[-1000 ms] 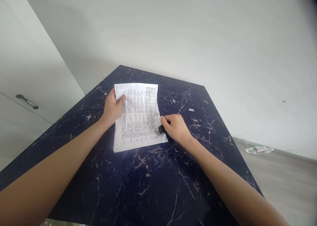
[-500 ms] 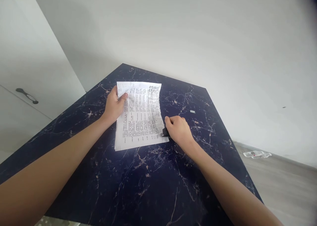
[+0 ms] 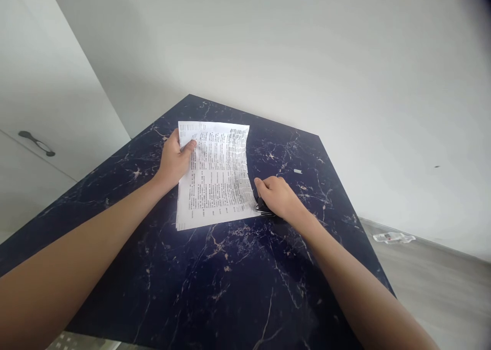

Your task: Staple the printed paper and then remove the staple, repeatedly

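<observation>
My left hand (image 3: 176, 156) pinches the left edge of several printed sheets of paper (image 3: 215, 181), thumb on top and fingers behind. The sheets bow, with their right side curving. At their lower right corner is a black stapler (image 3: 264, 208), its front end meeting the paper's edge. My right hand (image 3: 276, 195) is closed over the stapler and hides most of it. Right of the sheets, a small pale strip of staples (image 3: 297, 171) lies on the tabletop.
The dark blue marble-patterned table (image 3: 215, 299) has its far edge near a white wall (image 3: 307, 58). A white cabinet with a dark handle (image 3: 37, 143) stands at the left. Clear plastic packaging (image 3: 393, 237) lies on the floor at the right.
The stapler's front has shifted slightly right, toward the edge of the sheets, and more of its body shows under my right hand. My left hand keeps its hold on the paper.
</observation>
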Tool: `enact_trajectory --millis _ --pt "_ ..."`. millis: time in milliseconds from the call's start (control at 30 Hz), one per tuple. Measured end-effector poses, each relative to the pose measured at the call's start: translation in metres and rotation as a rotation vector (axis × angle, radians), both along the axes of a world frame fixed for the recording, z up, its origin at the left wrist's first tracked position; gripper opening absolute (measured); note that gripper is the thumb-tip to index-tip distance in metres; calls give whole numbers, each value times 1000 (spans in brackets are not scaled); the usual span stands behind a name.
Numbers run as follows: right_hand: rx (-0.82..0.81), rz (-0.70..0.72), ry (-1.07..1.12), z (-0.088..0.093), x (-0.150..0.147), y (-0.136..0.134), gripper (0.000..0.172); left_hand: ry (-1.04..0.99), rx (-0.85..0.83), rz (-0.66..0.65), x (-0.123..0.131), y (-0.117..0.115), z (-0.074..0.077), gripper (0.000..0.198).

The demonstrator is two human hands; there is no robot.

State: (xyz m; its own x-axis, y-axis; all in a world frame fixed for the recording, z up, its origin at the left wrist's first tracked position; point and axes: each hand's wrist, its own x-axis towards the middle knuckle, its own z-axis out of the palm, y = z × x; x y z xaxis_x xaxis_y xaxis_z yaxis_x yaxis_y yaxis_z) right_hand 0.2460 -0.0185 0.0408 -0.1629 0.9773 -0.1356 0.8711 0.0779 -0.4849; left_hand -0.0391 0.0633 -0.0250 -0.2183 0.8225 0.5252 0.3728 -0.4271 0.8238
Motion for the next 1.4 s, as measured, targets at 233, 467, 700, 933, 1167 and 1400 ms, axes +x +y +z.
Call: enact_trajectory --millis 233,467,700,933,1167,1400 --pt "-11 44 21 -4 1 1 55 -9 28 -28 1 0 -1 30" --pt "-46 107 18 -6 2 -1 55 -60 69 -49 3 -2 2 34" --pt "-93 123 58 -3 1 -5 54 -61 84 -40 4 -3 3 36" --pt "6 112 55 -3 -1 -3 54 -73 66 -42 6 -3 1 35" --pt "89 114 43 -8 -7 -4 57 -4 62 -72 14 -8 1 38" --pt "102 87 7 -14 -8 -1 55 1 28 -93 19 -13 5 36"
